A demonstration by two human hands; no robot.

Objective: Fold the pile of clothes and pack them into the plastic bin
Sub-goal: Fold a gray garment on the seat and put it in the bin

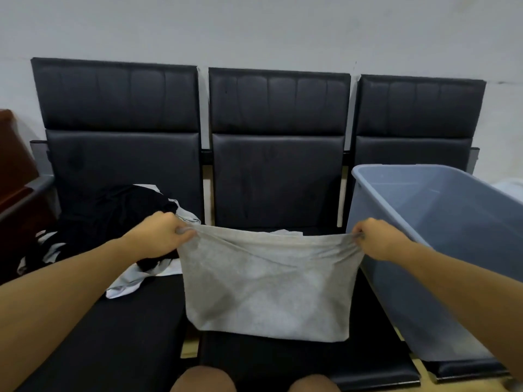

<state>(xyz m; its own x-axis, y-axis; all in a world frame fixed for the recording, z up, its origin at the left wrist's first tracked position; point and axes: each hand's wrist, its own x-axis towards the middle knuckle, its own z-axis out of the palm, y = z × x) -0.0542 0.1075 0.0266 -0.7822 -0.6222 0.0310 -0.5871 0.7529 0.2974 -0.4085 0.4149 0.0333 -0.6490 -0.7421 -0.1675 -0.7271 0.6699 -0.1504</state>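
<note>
A row of three black padded seats (278, 176) stood against a pale grey wall (254, 26), each with a stitched upper back panel and a plain lower one. Narrow gaps separated the backrests, and a dark crossbar (206, 154) ran behind them. At the far left edge stood a reddish-brown piece of wooden furniture (12, 165). Light flooring (189, 350) showed between the seat cushions.
</note>
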